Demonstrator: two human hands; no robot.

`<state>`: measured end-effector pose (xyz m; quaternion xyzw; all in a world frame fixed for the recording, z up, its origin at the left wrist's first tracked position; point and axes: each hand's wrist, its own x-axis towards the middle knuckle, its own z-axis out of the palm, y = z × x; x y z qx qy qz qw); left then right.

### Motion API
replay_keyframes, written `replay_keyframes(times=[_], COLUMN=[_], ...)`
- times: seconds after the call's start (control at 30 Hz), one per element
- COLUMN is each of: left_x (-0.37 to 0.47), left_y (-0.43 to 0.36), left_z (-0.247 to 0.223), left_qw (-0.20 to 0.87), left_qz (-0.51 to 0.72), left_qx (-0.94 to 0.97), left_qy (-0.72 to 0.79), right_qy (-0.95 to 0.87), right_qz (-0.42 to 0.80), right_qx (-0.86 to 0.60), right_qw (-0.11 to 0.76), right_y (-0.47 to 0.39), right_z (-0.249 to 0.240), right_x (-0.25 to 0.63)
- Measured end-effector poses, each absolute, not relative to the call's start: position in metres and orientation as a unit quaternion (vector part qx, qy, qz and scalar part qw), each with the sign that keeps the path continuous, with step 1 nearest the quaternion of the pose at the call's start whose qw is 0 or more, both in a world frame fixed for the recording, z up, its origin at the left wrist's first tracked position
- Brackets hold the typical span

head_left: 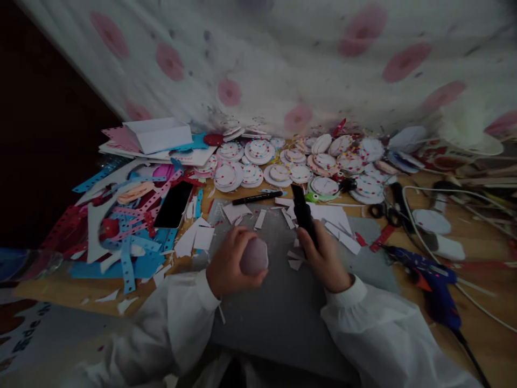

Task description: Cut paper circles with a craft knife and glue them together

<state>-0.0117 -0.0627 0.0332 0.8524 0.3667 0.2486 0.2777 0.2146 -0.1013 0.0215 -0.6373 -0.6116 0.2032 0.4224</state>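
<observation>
Fingers and thumb of my left hand (235, 264) curl round the edges of a small pale pinkish-grey round piece (254, 257), above the grey cutting mat (278, 312). My right hand (325, 257) is wrapped round a black tool (302, 214), which points up and away from me; I cannot tell its exact kind. Between and beyond the hands, white paper scraps (260, 219) are scattered on the mat. A black marker (257, 198) rests near the mat's far edge.
Many dotted white discs (258, 150) line the table's back. Coloured strips (128, 258) pile up at left, beside a phone (174, 205). At right are scissors (385, 212), a blue glue gun (438, 285) and a white cable. A white box (159, 137) stands back left.
</observation>
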Motion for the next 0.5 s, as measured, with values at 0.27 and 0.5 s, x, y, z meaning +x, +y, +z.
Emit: replay_keyframes(times=[0.27,0.5], left_x=[-0.002,-0.008], left_y=[-0.03,-0.031], left_z=[0.033,0.033], left_qw=[0.451,0.36], left_qz=[0.298,0.282], left_qx=[0.764,0.829], left_qy=[0.353,0.322], right_qy=[-0.654,-0.772], right_qz=[0.111,0.051], right_qx=[-0.633,-0.555], right_qw=[0.399,0.307], right_y=[-0.107,-0.109], right_z=[0.009,0.017], right_x=[0.229,0.225])
